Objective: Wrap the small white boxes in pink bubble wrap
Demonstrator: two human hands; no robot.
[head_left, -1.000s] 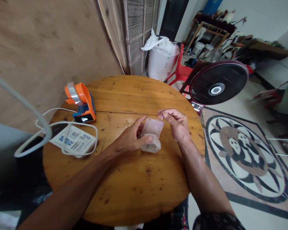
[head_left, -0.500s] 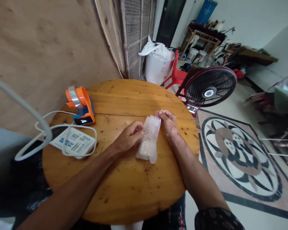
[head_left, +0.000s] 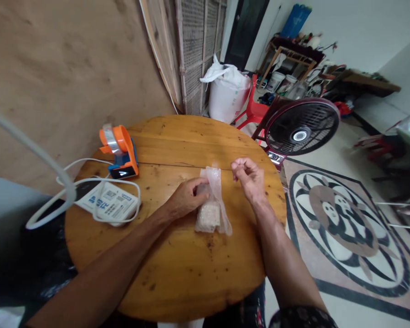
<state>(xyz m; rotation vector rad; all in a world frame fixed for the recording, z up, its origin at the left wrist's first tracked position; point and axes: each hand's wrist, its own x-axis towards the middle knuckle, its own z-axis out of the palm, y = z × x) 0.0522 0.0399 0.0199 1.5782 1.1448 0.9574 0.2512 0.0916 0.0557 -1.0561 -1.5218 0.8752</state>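
Note:
A bubble-wrap bag lies on the round wooden table, with a pale, boxy item showing through its near end. My left hand is at the bag's left side, thumb and fingers closed on its edge. My right hand is raised to the right of the bag, apart from it, with the fingers curled and pinched together. Whether anything small is between those fingertips cannot be made out.
At the table's left are an orange and blue tape dispenser, a white printed box and a looped white cable. A fan stands beyond the right edge, near a red chair and a white sack.
My right hand has let go of the bag's top corner and moved right. The bag's upper part has shifted left, and its right side now hangs looser.

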